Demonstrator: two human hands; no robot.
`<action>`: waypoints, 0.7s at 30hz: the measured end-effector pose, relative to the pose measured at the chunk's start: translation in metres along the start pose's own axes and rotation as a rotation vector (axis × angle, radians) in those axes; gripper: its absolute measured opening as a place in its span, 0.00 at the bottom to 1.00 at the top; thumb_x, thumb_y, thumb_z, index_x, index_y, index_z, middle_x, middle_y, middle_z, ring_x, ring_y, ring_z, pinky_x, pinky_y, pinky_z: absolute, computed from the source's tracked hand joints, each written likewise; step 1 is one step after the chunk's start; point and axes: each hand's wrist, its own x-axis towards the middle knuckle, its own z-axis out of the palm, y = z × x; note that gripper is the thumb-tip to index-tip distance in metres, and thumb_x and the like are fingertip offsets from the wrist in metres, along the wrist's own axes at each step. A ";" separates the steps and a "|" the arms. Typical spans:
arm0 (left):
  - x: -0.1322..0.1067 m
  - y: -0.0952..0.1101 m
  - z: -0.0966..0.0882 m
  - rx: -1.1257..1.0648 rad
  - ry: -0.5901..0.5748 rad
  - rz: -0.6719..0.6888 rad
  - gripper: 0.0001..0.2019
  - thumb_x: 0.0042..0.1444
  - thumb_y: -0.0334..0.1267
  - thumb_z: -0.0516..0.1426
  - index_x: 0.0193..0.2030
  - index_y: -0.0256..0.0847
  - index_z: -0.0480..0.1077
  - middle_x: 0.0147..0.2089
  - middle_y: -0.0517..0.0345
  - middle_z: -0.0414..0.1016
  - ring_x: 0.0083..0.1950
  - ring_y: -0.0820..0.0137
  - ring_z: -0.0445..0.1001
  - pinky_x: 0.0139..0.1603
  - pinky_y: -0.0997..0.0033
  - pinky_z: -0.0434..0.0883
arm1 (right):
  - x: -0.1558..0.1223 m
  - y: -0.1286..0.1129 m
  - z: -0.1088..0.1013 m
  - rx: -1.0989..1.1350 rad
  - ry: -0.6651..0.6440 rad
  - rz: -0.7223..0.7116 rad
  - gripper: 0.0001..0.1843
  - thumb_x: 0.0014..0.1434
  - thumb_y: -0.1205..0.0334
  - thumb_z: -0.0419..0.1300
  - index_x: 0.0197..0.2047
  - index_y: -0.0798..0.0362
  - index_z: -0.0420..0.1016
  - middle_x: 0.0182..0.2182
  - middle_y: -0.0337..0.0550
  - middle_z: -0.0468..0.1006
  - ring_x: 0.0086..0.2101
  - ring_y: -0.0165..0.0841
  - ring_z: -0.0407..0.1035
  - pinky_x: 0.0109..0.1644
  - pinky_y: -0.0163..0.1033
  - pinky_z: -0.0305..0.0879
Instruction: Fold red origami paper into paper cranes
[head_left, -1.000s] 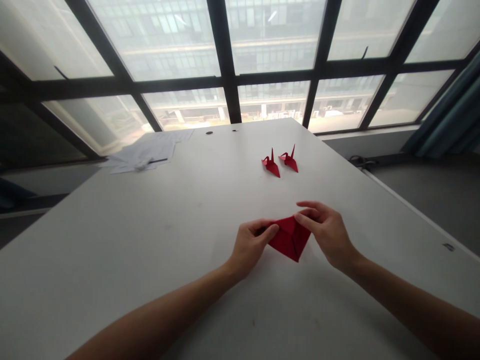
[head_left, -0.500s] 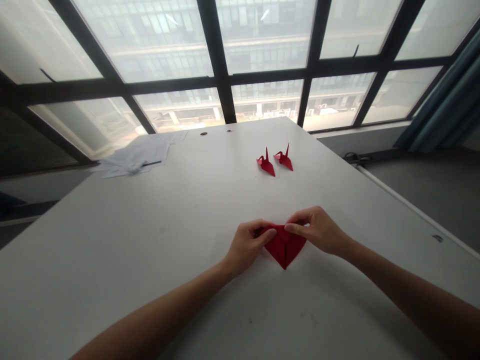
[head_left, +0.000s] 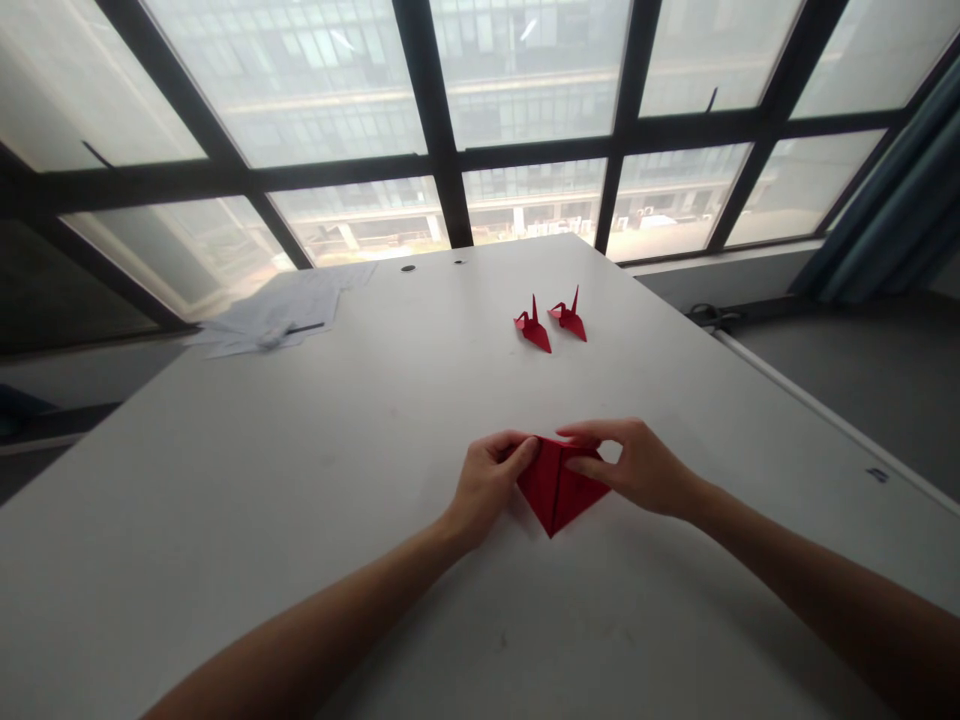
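Note:
A folded piece of red origami paper (head_left: 549, 495) is held just above the white table, its point downward and a dark center slit running up its front. My left hand (head_left: 484, 490) pinches its upper left corner between thumb and fingers. On the other side, my right hand (head_left: 645, 468) straddles the top right edge, thumb on the front face and index finger stretched along the top behind it. The fingers behind the paper are partly hidden. Beyond the hands stand two finished red paper cranes, a left crane (head_left: 533, 328) and a right crane (head_left: 570, 318).
The white table (head_left: 300, 470) reaches toward large dark-framed windows. Loose paper sheets (head_left: 277, 310) with a dark pen (head_left: 305, 327) lie at its far left. A blue curtain (head_left: 862, 220) hangs at the right, and cables (head_left: 712, 318) lie beyond the right edge.
The red paper has shifted slightly left and its top has opened into a taller shape. My right index finger has straightened and lifted away from the thumb.

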 end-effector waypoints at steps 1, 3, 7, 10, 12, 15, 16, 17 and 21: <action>-0.001 0.001 0.001 -0.013 -0.012 0.000 0.16 0.58 0.49 0.64 0.40 0.35 0.80 0.35 0.52 0.80 0.35 0.69 0.73 0.37 0.73 0.69 | 0.000 0.000 0.001 -0.011 0.026 0.000 0.15 0.57 0.63 0.65 0.48 0.48 0.83 0.41 0.45 0.85 0.41 0.41 0.79 0.46 0.46 0.74; -0.002 0.003 0.003 -0.027 -0.060 -0.017 0.15 0.57 0.47 0.65 0.42 0.35 0.80 0.38 0.51 0.81 0.37 0.67 0.75 0.39 0.72 0.71 | -0.001 0.001 0.005 -0.017 0.074 0.010 0.12 0.57 0.66 0.63 0.43 0.49 0.84 0.39 0.44 0.86 0.39 0.41 0.79 0.43 0.45 0.75; -0.006 0.006 0.007 -0.021 -0.092 -0.078 0.14 0.52 0.43 0.68 0.40 0.34 0.80 0.36 0.52 0.82 0.34 0.67 0.75 0.36 0.72 0.71 | -0.003 0.001 0.011 0.042 0.098 0.072 0.13 0.56 0.65 0.64 0.46 0.51 0.83 0.35 0.43 0.86 0.34 0.39 0.79 0.37 0.42 0.76; -0.006 0.004 0.006 -0.057 -0.062 -0.100 0.13 0.51 0.43 0.69 0.37 0.34 0.80 0.35 0.53 0.81 0.33 0.68 0.75 0.35 0.72 0.70 | -0.005 0.000 0.013 0.038 0.093 0.026 0.16 0.59 0.64 0.62 0.50 0.49 0.82 0.38 0.44 0.86 0.35 0.39 0.79 0.39 0.43 0.76; -0.004 0.001 0.005 -0.100 -0.060 -0.119 0.13 0.50 0.43 0.69 0.36 0.34 0.80 0.34 0.53 0.81 0.33 0.69 0.75 0.35 0.72 0.69 | -0.006 0.001 0.013 -0.006 0.053 -0.071 0.17 0.61 0.66 0.58 0.50 0.47 0.83 0.40 0.44 0.85 0.37 0.38 0.78 0.42 0.42 0.75; -0.002 -0.002 0.003 -0.156 -0.076 -0.139 0.13 0.50 0.44 0.69 0.34 0.35 0.79 0.33 0.55 0.80 0.32 0.70 0.74 0.35 0.74 0.68 | -0.006 0.002 0.012 -0.033 -0.015 -0.188 0.19 0.63 0.69 0.54 0.51 0.46 0.82 0.38 0.44 0.84 0.36 0.35 0.77 0.39 0.39 0.73; -0.002 -0.002 0.003 -0.170 -0.082 -0.138 0.13 0.50 0.44 0.69 0.34 0.35 0.79 0.33 0.55 0.80 0.32 0.71 0.74 0.35 0.74 0.68 | -0.006 0.002 0.012 -0.033 -0.019 -0.208 0.20 0.64 0.69 0.53 0.51 0.46 0.82 0.38 0.44 0.84 0.35 0.34 0.76 0.38 0.39 0.73; -0.002 -0.002 0.003 -0.181 -0.087 -0.137 0.12 0.51 0.43 0.69 0.34 0.35 0.79 0.33 0.56 0.80 0.32 0.71 0.74 0.35 0.75 0.68 | -0.006 0.002 0.011 -0.031 -0.020 -0.219 0.20 0.64 0.69 0.53 0.52 0.46 0.82 0.38 0.45 0.83 0.35 0.34 0.76 0.38 0.39 0.72; -0.002 -0.001 0.002 -0.210 -0.104 -0.145 0.12 0.52 0.43 0.68 0.34 0.34 0.79 0.33 0.56 0.79 0.31 0.72 0.73 0.35 0.75 0.67 | -0.006 0.002 0.009 -0.039 -0.042 -0.229 0.20 0.65 0.68 0.53 0.54 0.45 0.81 0.40 0.45 0.83 0.36 0.35 0.76 0.38 0.39 0.73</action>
